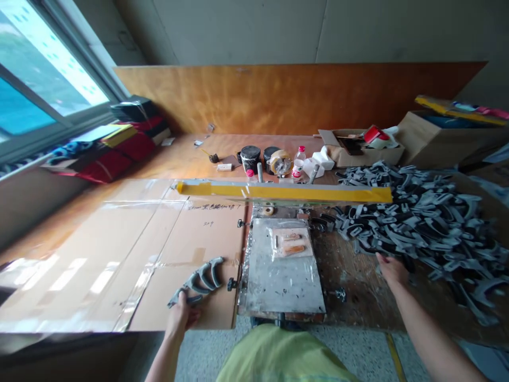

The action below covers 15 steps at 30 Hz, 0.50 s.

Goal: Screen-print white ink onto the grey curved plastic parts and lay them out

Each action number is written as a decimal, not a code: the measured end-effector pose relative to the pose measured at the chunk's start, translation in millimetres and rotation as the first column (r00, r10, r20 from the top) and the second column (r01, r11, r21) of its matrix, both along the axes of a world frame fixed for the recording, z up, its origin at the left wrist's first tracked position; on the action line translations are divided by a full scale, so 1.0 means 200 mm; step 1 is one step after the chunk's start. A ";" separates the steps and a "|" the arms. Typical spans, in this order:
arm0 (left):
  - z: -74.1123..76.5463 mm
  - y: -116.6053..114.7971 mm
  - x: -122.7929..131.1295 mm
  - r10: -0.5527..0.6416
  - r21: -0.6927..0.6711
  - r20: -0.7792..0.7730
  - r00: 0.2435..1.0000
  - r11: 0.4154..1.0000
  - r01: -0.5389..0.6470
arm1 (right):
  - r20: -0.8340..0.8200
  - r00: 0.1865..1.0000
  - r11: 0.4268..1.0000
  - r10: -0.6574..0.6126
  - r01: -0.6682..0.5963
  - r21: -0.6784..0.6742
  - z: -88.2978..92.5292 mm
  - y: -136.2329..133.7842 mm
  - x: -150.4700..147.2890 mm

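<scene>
Work surface seen from above, with both bare hands in the lower half of the frame. The left hand (183, 314), lower left of centre, is closed on one end of a grey curved part (192, 281), thumb on top and the other fingers beneath; the part's rib-like prongs point towards the upper right. It lies over a cardboard sheet (210, 239), which spreads across the left of the frame and bears handwriting near its upper edge. The right hand (394, 271), lower right, is at the near edge of a heap of grey and black parts (413, 228); its thumb and forefinger extend towards the pieces, the remaining fingers are partly hidden, and whether it grips one cannot be told.

Between the hands, at lower centre, lies a metal plate (278, 286) carrying a film-covered pad (292, 242), with black knobs (231, 284) at its sides. A yellow-faced bar (286, 192) runs crosswise above the plate. Behind the bar, at the centre of the frame, stand a dark tub (250, 158), a roll of tape (281, 163) and a red-capped bottle (298, 163); an open carton (368, 156) sits to their right. A wooden panel (294, 98) spans the upper part of the frame.
</scene>
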<state>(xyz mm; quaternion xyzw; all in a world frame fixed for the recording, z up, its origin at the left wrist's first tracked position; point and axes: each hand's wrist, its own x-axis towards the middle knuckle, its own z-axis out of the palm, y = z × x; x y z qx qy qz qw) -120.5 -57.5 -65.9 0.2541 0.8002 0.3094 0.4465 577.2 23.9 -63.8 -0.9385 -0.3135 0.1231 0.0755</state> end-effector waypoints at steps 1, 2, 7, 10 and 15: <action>0.00 0.01 -0.02 0.009 -0.068 -0.007 1.000 0.998 -0.009 | 0.009 0.998 0.996 -0.054 0.054 0.067 0.01 0.00 -0.04; 0.01 0.03 -0.05 0.012 -0.156 -0.015 1.000 0.988 -0.014 | 0.015 0.996 0.984 -0.087 0.083 0.156 0.02 0.01 -0.09; 0.21 0.21 -0.06 -0.198 -0.280 -0.116 0.973 0.947 0.159 | -0.066 0.866 0.741 0.497 -0.383 0.552 0.19 0.08 -0.61; 0.51 0.45 0.13 -0.176 0.127 -0.094 0.980 0.974 0.187 | 0.047 0.522 0.406 0.852 -0.713 0.572 0.29 0.20 -0.99; 1.07 0.82 0.55 -0.229 0.693 0.124 0.965 0.716 0.081 | 0.146 0.250 0.164 0.957 -0.884 0.437 0.35 0.35 -1.33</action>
